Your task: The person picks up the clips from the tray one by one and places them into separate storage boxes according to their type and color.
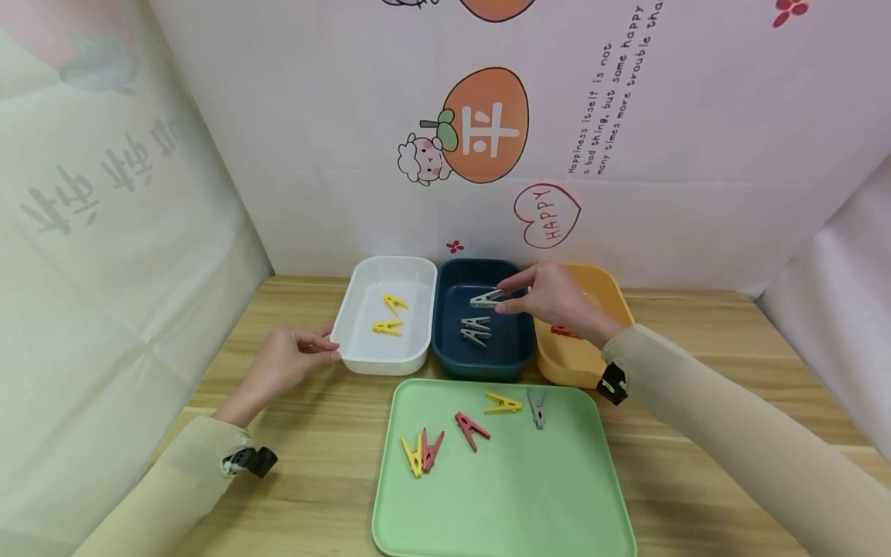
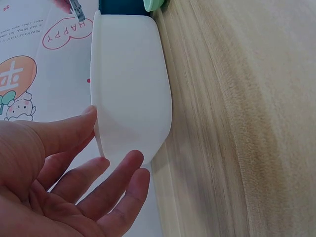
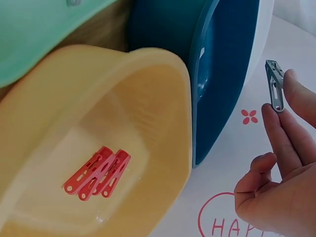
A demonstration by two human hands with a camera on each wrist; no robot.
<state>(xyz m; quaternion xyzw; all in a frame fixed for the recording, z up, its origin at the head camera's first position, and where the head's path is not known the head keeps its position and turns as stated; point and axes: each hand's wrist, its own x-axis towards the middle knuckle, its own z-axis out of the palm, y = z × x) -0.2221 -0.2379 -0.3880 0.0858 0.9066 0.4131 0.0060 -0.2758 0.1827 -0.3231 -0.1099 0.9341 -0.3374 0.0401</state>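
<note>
My right hand (image 1: 557, 298) pinches a grey clothespin (image 1: 486, 299) between thumb and fingertips, above the dark blue bin (image 1: 445, 352). Inside that bin lie other grey clothespins (image 1: 476, 331). In the right wrist view the held clothespin (image 3: 274, 86) hangs from the fingertips. At the left side of the white bin (image 1: 381, 367), my left hand (image 1: 281, 360) touches the rim with its fingertips. The left wrist view has the thumb of that hand (image 2: 64, 168) right at the rim, with its other fingers loosely bent beside the outer wall. Yellow clothespins (image 1: 387, 328) lie in the white bin.
To the right is a yellow-orange bin (image 1: 616, 298) with red clothespins (image 3: 96, 173) in it. In front, a green tray (image 1: 515, 495) bears yellow clothespins (image 1: 503, 403), red clothespins (image 1: 472, 430) and a grey clothespin (image 1: 537, 408). A printed cloth (image 1: 348, 155) hangs behind the bins.
</note>
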